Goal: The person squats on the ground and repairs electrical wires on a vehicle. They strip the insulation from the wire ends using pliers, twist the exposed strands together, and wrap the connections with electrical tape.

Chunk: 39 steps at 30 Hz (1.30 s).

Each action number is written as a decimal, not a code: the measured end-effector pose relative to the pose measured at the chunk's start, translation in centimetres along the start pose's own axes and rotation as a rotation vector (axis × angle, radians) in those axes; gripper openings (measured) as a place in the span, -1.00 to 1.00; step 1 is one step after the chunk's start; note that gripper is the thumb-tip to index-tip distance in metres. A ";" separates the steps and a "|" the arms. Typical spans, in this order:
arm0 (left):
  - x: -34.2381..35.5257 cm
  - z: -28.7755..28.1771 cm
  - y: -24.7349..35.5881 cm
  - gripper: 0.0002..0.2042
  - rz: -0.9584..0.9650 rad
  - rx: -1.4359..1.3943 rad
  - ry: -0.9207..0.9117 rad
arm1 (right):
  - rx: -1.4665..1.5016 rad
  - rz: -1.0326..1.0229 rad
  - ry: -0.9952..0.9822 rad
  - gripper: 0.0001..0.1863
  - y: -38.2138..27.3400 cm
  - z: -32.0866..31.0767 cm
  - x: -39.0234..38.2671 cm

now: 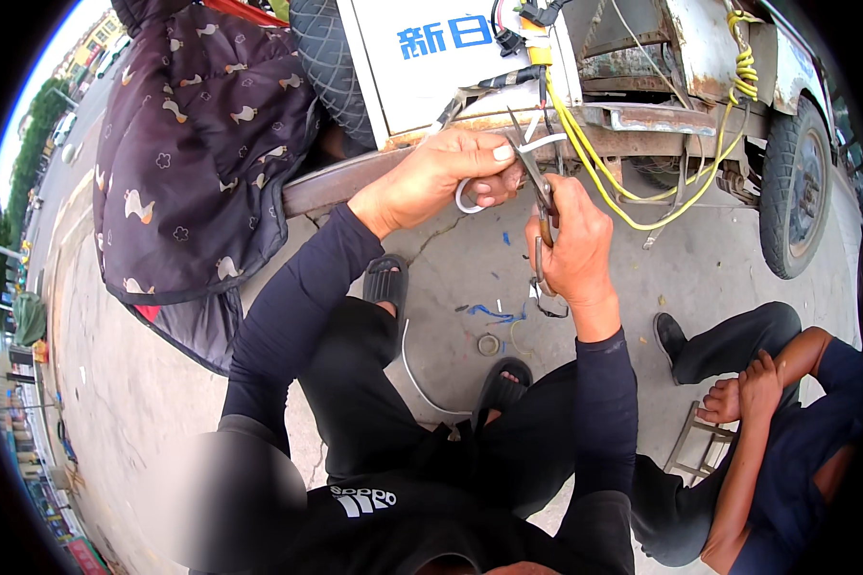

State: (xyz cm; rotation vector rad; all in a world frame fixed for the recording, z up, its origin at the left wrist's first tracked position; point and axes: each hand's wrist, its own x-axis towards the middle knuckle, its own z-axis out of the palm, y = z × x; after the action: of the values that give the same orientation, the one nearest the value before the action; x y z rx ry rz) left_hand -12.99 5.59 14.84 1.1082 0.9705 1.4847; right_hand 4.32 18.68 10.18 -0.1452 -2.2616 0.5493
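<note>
My left hand [451,171] is closed on a white cable [537,143], pinched between thumb and fingers, with a loop of it hanging below. My right hand [571,240] grips metal scissors [545,198] by the handles, their blades pointing up at the white cable beside my left thumb. Just above both hands, yellow cables [580,139], black wires and connectors hang from a white metal box [431,77] on the vehicle's rusty frame [326,183]. Whether the blades have cut into the cable, I cannot tell.
A quilted dark cover [187,163] drapes over the vehicle at left, beside a tire [326,62]. Another wheel [796,196] is at right. A person [786,450] sits at lower right by a metal stool [695,436]. A tape roll [489,345] and scraps lie on the pavement [642,287].
</note>
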 end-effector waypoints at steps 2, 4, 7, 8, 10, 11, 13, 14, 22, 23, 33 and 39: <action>-0.4 1.3 0.0 -0.71 0.093 0.420 0.213 | -0.051 0.065 -0.005 -0.54 -0.5 0.2 -0.3; -0.5 2.6 0.2 -0.76 0.229 0.956 0.382 | -0.110 0.122 -0.005 -0.53 -1.3 0.0 -0.9; -0.7 3.3 -0.2 -0.85 0.469 1.164 0.508 | -0.127 0.170 -0.001 -0.54 -3.0 -0.1 -1.0; -0.7 3.1 -0.5 -0.86 0.561 1.244 0.522 | -0.132 0.178 0.007 -0.53 -3.3 -0.1 -1.0; -0.6 3.1 -0.4 -0.86 0.533 1.152 0.477 | -0.147 0.197 0.026 -0.51 -3.4 0.0 -1.1; -0.9 3.0 0.1 -0.85 0.456 1.094 0.437 | -0.164 0.160 0.033 -0.50 -3.2 0.0 -1.1; -1.0 2.8 0.6 -0.84 0.300 0.858 0.370 | -0.199 0.079 0.048 -0.47 -2.2 -0.2 -0.8; -0.9 2.6 0.5 -0.82 0.217 0.680 0.339 | -0.189 0.046 0.046 -0.46 -1.5 -0.2 -0.6; 0.3 -0.4 -0.7 -0.87 -0.138 -0.366 0.077 | -0.149 -0.092 0.030 -0.48 1.9 -0.1 0.7; 0.2 -0.5 -0.7 -0.85 -0.138 -0.343 0.081 | -0.137 -0.080 0.026 -0.49 1.8 -0.1 0.7; -0.1 2.9 -0.8 -0.76 0.579 1.398 0.566 | 0.054 0.289 -0.018 -0.61 -1.9 0.5 -1.3; -0.3 1.9 -0.7 -0.73 0.826 1.741 0.543 | 0.018 0.264 0.013 -0.57 -2.6 0.9 -1.2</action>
State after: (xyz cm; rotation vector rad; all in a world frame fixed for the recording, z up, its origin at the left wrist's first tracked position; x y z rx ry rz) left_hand -11.01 5.44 14.60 2.5760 2.6107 1.3274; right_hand 4.63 15.69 9.96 -0.4412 -2.2386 0.7032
